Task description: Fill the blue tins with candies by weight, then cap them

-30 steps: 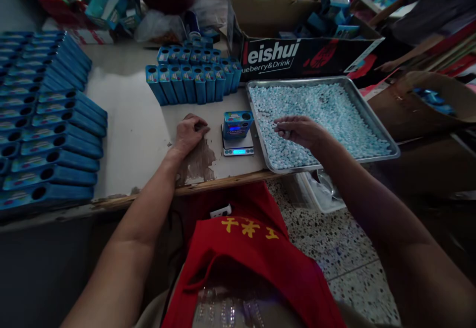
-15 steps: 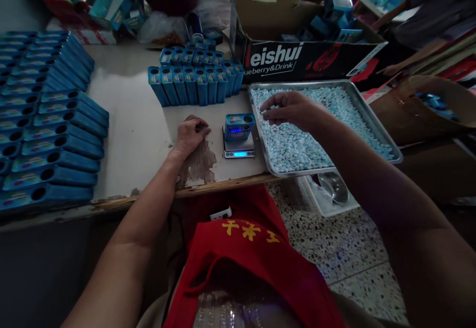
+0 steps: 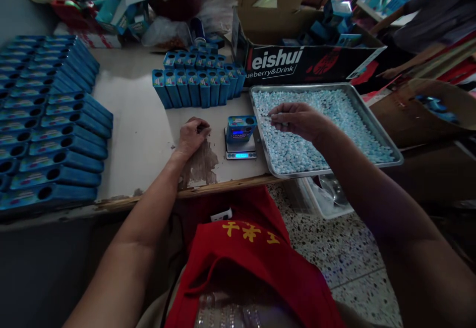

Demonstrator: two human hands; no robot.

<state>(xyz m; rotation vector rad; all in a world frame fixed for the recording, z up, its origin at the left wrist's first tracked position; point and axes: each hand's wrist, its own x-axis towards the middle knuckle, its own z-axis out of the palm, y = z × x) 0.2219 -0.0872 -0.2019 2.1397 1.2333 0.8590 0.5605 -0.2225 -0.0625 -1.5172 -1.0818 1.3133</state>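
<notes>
The right hand point(image 3: 297, 120) hovers over the near left corner of the metal tray point(image 3: 386, 142), fingers pinched together just beside the small blue box point(image 3: 241, 128) that stands on the little scale point(image 3: 241, 150). Whether a few of the pale blue candies point(image 3: 334, 115) sit in that pinch is too small to tell; the grip is closed to a pinch, not spread. The left hand point(image 3: 192, 136) rests on the worktop point(image 3: 130, 120) just left of the scale, fingers curled in a loose fist with nothing visible in it.

As for progress, it looks well under way but far from over. The box on the scale is the one being filled and weighed, and the scale's display is lit. Behind it stands a block of upright blue boxes point(image 3: 199, 82) in rows, holes on top. To the left lie long stacks of flat blue boxes point(image 3: 55, 135), which I cannot judge as full or empty. The tray is covered nearly edge to edge with candies, so plenty remains. A cardboard carton point(image 3: 297, 60) sits behind the tray.
</notes>
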